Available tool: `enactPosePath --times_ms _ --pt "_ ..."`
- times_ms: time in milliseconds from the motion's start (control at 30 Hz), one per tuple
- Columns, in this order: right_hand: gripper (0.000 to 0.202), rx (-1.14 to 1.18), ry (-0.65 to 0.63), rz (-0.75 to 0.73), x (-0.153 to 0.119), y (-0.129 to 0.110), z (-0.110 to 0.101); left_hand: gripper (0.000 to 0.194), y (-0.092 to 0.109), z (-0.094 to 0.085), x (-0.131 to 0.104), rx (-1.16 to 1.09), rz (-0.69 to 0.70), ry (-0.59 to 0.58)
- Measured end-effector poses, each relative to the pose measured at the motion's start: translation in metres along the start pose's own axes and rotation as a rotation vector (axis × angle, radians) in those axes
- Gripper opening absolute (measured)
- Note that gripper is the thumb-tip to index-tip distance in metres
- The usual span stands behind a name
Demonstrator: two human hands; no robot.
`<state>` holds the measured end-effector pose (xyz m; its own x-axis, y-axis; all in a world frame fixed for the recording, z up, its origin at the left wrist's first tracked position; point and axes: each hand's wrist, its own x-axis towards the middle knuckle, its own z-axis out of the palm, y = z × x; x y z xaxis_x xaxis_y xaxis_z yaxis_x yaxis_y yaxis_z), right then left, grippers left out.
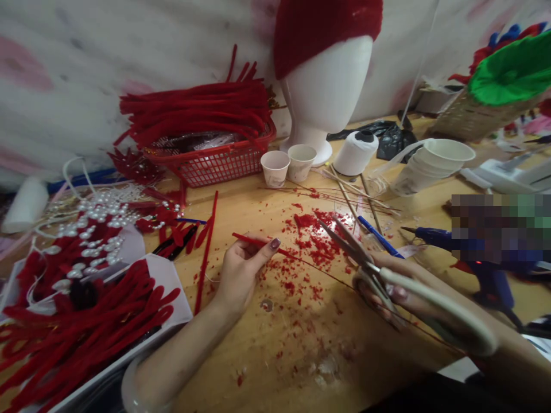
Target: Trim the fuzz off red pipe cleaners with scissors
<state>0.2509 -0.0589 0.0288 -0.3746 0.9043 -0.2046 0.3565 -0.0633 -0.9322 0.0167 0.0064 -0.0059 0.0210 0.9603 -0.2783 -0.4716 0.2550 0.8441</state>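
Note:
My left hand [240, 274] pinches a thin red chenille stem [252, 239] between thumb and fingers, just above the table. The stem's fuzz ends near the thumb, and bare dark wire [321, 268] runs from it to the lower right. My right hand [402, 295] is closed round a large pair of scissors [360, 250] with pale handles. The blades point up and left, slightly apart, and nothing is between them. The wire passes by my right fingers; whether they touch it, I cannot tell. Red fuzz clippings [316, 238] lie scattered beneath. Another red stem [208, 246] lies left of my left hand.
A red basket [219, 170] piled with red stems stands behind, beside a white mannequin head [329, 86]. Paper cups [275, 168], a thread cone [356, 152], a blue pen [379, 235] and a glue gun [434, 236] lie around. White boxes [178, 287] with red loops sit left.

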Motion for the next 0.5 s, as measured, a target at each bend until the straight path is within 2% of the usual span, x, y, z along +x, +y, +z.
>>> enactPosePath --times_ms 67,100,167,233,400,500 --pt "0.059 0.198 -0.182 0.125 0.006 -0.003 -0.004 0.028 0.001 0.001 0.000 0.001 -0.003 0.010" --pt "0.064 0.227 -0.212 0.181 0.009 -0.004 -0.006 0.029 0.001 0.001 0.000 -0.001 -0.005 0.019" --pt "0.069 0.198 -0.204 0.217 0.014 -0.005 -0.008 0.030 0.001 0.002 0.000 -0.011 -0.011 0.034" --pt "0.070 0.193 -0.163 0.182 0.015 -0.002 -0.010 0.032 0.000 0.003 0.002 -0.033 -0.014 0.043" --pt "0.062 0.500 -0.036 0.199 0.009 0.005 -0.010 0.034 -0.004 0.006 0.007 -0.106 -0.027 0.044" --pt "0.062 0.692 -0.162 0.218 0.004 0.004 -0.012 0.029 -0.003 0.007 0.008 -0.131 -0.036 0.009"
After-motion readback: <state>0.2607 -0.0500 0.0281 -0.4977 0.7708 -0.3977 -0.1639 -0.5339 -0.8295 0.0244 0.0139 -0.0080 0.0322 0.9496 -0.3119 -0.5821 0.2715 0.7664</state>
